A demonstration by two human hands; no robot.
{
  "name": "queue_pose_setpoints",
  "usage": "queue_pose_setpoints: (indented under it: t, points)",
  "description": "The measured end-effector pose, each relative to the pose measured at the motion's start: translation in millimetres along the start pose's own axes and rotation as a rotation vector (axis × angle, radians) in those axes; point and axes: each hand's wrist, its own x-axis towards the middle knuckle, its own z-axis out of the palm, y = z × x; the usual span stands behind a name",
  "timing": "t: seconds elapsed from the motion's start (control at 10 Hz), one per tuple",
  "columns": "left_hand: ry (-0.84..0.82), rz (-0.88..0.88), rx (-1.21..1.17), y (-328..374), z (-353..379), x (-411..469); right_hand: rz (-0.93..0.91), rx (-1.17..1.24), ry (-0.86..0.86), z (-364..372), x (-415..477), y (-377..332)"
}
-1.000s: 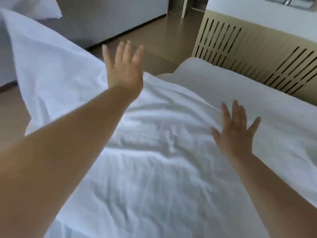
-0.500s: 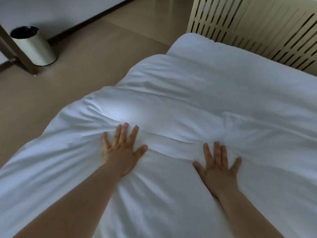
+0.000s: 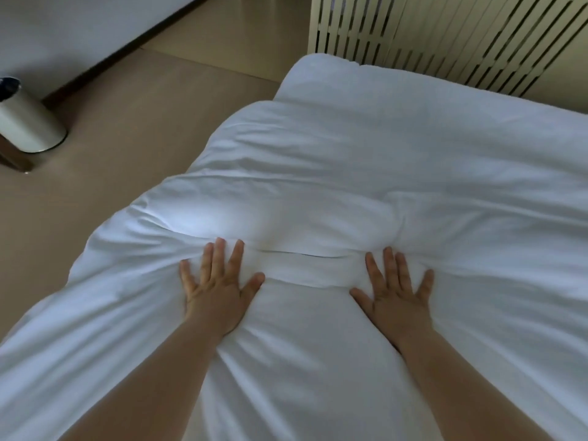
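Both the left hand (image 3: 216, 289) and right hand (image 3: 394, 296) press flat, fingers spread and grasping nothing, on the white duvet (image 3: 366, 173) beneath them, apparently smoothing it; next, probably sweeping outward over the creases ahead of the fingertips.

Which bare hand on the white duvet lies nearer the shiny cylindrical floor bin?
The left hand, flat on the white duvet, on the side of the shiny cylindrical bin; the right hand lies farther away.
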Motion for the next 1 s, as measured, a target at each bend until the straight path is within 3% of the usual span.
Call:
queue_pose_setpoints:
  t: [0.2,0.3,0.5,0.6,0.7,0.9,1.0]
  points:
    - [-0.084,0.177,-0.066,-14,0,-1,0.206,-0.034,0.052,-1,-17,-16]
    - [-0.182,0.335,-0.083,-27,-2,3,0.442,0.031,-0.038,-3,-38,-46]
    - [-0.266,0.712,0.037,-90,-17,4,0.723,0.191,0.050,3,-71,-152]
    - [-0.228,0.779,0.105,-107,-17,1,0.719,0.286,0.353,40,-91,-205]
    - [-0.249,0.799,0.120,-106,-21,3,0.712,0.277,0.457,72,-111,-248]
    - [-0.218,0.864,0.252,-117,-22,3,0.656,0.399,0.442,86,-112,-278]
    - [-0.164,0.859,0.315,-118,-21,-1,0.733,0.353,0.465,77,-114,-280]
